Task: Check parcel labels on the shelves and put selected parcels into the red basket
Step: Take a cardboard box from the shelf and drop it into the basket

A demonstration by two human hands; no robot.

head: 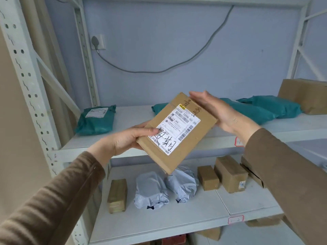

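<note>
Shelving point(159, 149) stood in front of me, teal bags point(96, 119) on the upper level, small boxes point(230, 174) below. Flat cardboard parcel point(178, 137) was in mid-air, tilted, label point(175, 129) up. My left hand point(127, 140) gripped its lower corner, thumb on label; my right hand point(219, 112) lay flat-fingered against the top edge.

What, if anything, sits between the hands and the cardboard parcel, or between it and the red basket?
Nothing: the left hand grips the flat cardboard parcel directly, and the right hand rests flat against its far edge. No red basket is in view, so that path cannot be judged.
</note>
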